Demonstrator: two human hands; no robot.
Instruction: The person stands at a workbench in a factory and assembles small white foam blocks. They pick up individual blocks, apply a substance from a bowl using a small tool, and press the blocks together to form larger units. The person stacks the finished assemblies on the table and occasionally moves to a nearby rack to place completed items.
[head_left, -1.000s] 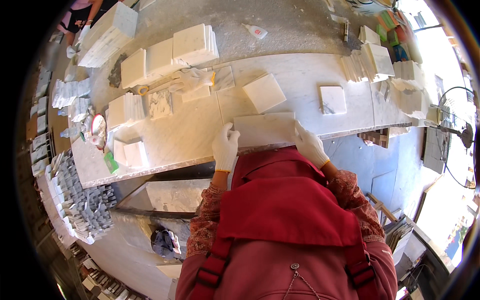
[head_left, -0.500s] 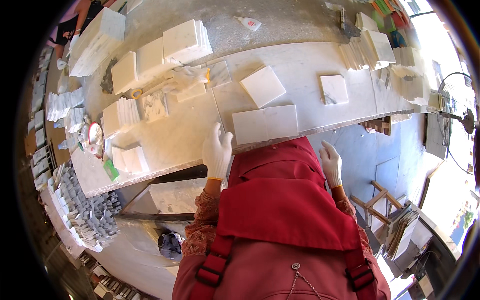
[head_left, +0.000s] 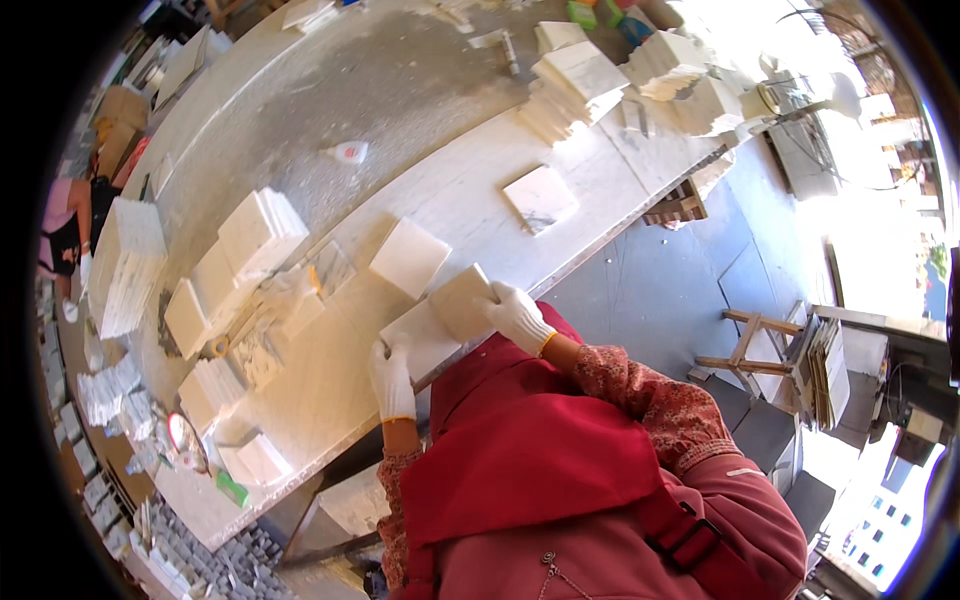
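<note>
A long white rectangular tile [head_left: 440, 318] lies at the near edge of the pale stone worktable [head_left: 440, 190]. My left hand [head_left: 392, 378], in a white glove, grips its left end. The gloved right hand [head_left: 516, 314] holds the tile's right end from above. Just beyond it rests a square white tile [head_left: 409, 257]. A marbled square tile [head_left: 540, 197] lies farther right on the table. My red garment fills the lower middle of the picture.
Stacks of white tiles [head_left: 258, 232] stand at the table's left, more stacks [head_left: 580, 75] at its far right end. A tall pile [head_left: 125, 262] sits far left beside another person [head_left: 68, 222]. A wooden stand with slabs [head_left: 800, 350] is on the floor right.
The view has swung, so the table now runs diagonally. My right hand came back up from below the edge onto the long tile's right end; my left hand stays at its left end.
</note>
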